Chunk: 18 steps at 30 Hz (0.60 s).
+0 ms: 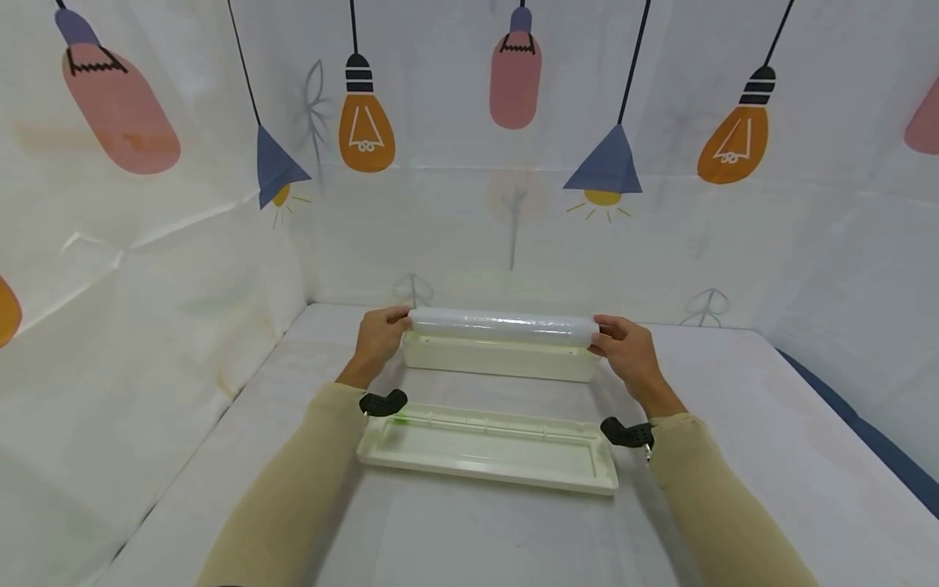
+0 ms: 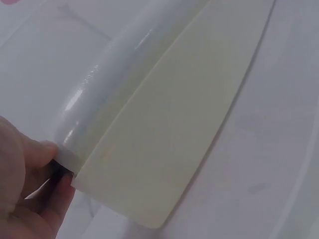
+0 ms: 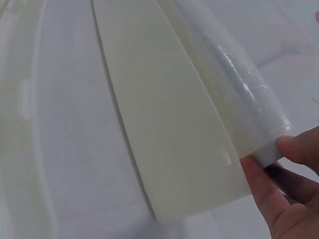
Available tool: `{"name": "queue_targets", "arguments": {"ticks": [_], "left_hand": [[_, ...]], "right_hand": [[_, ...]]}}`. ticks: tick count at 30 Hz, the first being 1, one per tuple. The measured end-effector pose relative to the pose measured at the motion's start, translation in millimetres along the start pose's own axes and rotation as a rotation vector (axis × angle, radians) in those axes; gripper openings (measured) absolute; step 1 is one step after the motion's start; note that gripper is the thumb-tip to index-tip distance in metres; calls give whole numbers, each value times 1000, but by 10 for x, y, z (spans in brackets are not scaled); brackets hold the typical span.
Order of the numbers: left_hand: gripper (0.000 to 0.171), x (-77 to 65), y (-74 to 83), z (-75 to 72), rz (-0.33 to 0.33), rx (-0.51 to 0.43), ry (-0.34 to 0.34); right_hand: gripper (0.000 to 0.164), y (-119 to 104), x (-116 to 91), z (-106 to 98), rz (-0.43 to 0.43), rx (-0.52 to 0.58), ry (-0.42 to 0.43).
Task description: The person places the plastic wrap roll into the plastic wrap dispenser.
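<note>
Roll of plastic wrap (image 1: 504,326): held lengthwise along the box (image 1: 499,359), with its upper part seen above the front rim; whether its underside was borne by the box could not be told.
Left hand (image 1: 377,336): placed at the roll's left end; the end was pinched between thumb and fingers (image 2: 61,199), which were parted only by the thickness held.
Right hand (image 1: 629,352): placed at the opposite end; the projecting core (image 3: 267,154) was pinched, with the thumb laid above and the fingers curled below, close beside the box's corner.
Lid (image 1: 487,477): laid flat on the tabletop (image 1: 469,542), nearer the person and apart from the box; a small green spot (image 1: 400,421) was seen near its left end.
Risk at the ends: roll and box were seen to be nearly equal in length, so a core end could be caught on the rim, or fingertips trapped, if little room was left there.
Risk of tilt: one end could be dropped first if the two pinches were loosened unevenly, since no support by a hand was seen mid-length.
Risk to the box: it could be nudged askew if its corners were pressed by the fingers.
Risk to the film: it could be creased or unwound by a slipping grip; its loose edge could not be made out.
</note>
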<state>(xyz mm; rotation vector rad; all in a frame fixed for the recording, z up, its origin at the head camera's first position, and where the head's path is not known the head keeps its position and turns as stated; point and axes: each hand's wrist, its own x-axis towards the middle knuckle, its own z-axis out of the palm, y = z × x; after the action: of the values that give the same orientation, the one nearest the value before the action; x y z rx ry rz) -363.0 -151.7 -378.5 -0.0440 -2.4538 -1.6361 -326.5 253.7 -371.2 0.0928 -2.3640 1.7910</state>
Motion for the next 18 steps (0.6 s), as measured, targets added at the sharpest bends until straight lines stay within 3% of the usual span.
{"name": "queue_targets", "arguments": {"ticks": [6,12,18], "left_hand": [[34,-8,-29,-9,13,6,3],[31,19,-26,-6,25,30,-46],[33,-14,-57,-25,8,53,-66]], "right_hand": [[43,-24,-9,25,-4,-11,-13],[43,-16,-19,41,-28,-44,-12],[40,7,-18,43,-69,-208,-21]]}}
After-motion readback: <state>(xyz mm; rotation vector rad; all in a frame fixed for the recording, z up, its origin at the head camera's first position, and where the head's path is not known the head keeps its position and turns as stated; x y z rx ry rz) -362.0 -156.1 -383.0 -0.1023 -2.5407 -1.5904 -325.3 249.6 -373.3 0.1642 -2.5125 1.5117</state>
